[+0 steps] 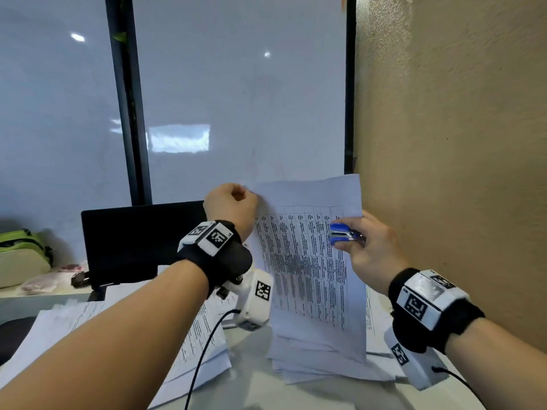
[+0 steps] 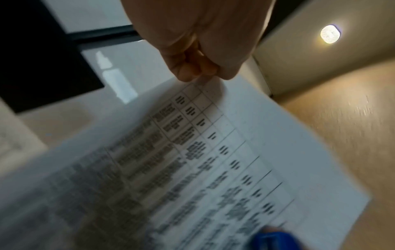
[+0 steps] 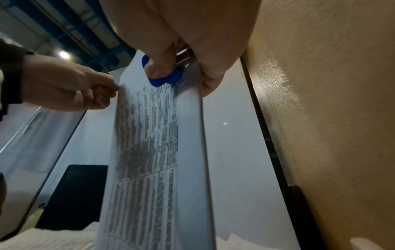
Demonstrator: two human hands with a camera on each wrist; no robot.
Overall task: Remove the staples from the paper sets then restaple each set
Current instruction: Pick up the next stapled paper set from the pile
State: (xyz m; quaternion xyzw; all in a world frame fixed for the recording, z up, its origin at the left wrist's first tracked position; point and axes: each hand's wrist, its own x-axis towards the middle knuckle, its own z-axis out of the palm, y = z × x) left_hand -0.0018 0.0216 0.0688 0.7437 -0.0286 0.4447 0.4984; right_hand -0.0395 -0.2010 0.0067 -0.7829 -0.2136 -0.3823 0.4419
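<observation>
Head view: the left hand (image 1: 231, 204) pinches the paper set (image 1: 313, 261) at its top corner, about 10 o'clock on the sheet, fingers curled tight. The set is held upright above loose papers (image 1: 204, 344) on the desk (image 1: 254, 389). At 3 o'clock, the right hand (image 1: 373, 250) clamps the blue staple remover (image 1: 343, 235) against the sheet's right edge.

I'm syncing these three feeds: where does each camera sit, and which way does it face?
Head: worn on the head, facing forward and down; shows both forearms, left hand, right hand, paper set.
Left wrist: looks along the left hand at its fingers pinching the paper's corner.
Right wrist: looks up along the right hand holding the staple remover.
All three share the paper set.
</observation>
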